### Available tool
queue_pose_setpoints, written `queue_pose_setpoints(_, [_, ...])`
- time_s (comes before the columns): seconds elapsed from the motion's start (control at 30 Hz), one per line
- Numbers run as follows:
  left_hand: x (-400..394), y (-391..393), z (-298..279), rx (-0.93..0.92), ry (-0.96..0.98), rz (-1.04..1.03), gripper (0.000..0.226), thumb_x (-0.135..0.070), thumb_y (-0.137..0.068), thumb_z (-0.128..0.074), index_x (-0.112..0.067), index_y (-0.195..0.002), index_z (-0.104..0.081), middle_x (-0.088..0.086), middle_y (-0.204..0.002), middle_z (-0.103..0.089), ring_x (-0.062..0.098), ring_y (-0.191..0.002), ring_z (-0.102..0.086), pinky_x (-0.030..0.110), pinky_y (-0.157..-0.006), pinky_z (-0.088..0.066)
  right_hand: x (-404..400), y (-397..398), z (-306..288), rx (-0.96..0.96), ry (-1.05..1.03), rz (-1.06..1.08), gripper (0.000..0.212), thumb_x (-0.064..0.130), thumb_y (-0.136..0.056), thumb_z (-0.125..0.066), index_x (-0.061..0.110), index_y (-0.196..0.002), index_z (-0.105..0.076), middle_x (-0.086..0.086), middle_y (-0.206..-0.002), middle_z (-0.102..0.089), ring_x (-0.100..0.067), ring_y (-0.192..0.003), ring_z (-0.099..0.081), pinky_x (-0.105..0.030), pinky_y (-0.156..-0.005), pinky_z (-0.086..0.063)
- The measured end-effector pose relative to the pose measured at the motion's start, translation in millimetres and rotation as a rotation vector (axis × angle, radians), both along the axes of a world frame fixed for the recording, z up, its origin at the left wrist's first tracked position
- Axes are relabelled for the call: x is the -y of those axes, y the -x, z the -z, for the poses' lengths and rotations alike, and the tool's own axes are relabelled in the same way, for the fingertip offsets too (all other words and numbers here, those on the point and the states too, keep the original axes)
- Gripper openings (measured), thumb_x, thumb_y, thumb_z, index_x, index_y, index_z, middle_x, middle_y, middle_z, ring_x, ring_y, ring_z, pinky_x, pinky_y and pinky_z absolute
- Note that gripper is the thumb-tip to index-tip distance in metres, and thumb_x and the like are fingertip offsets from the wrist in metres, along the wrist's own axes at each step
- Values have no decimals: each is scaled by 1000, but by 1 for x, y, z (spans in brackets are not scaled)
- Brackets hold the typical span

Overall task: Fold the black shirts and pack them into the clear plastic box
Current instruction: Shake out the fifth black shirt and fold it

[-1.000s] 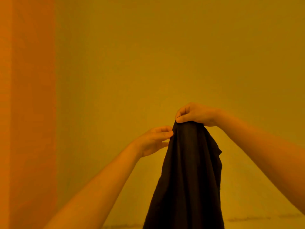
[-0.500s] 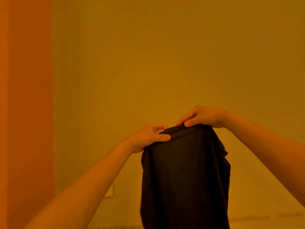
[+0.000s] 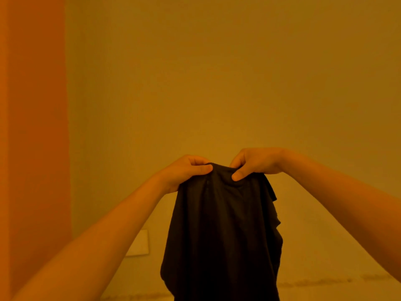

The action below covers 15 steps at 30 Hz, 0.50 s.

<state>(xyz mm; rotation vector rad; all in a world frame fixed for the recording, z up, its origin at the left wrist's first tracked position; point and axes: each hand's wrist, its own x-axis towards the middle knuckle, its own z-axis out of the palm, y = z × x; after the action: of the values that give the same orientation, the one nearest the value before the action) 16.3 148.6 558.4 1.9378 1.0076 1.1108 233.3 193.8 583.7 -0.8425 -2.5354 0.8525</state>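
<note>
We pinch the top edge of the black shirt (image 3: 221, 231) with our left hand (image 3: 186, 172) and right hand (image 3: 253, 165) close together, and its long axis hangs toward 6 o'clock.

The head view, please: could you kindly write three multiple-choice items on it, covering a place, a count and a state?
1. Where is the black shirt?
A. Held up in the air before the wall
B. Flat on a table
C. Inside a box

2. How many hands grip it?
A. None
B. One
C. Two

3. How does the shirt hang?
A. Neatly folded
B. Loose and bunched, unfolded
C. Rolled tight

Key: 1 A, it hangs in front of the wall; 2 C, the left hand and right hand both pinch its top edge; 3 B, the cloth drapes in loose folds.
</note>
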Motion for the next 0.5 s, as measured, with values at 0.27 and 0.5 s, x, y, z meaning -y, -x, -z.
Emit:
queue_pose_setpoints(0.27, [9,49,10,-622,106,-105,17,-19,-76,-73,-23,-59,-70,-11,-60,-66,0,-57,-61,14,-56,-47,-9,-19,31,523,-45,163,6,21,-77,-72,23,-75,-67,7,-78,-68,-9,-74,-64,-22,-72,-51])
queue_pose_setpoints(0.5, [-9,72,41,-1144,37,-270,17,-30,-85,-65,-14,-80,-63,-10,-69,-55,2,-61,-52,15,-56,-41,-15,-9,30,708,-324,305,24,36,-90,-56,23,-71,-56,8,-76,-55,-7,-68,-51,-19,-63,-40])
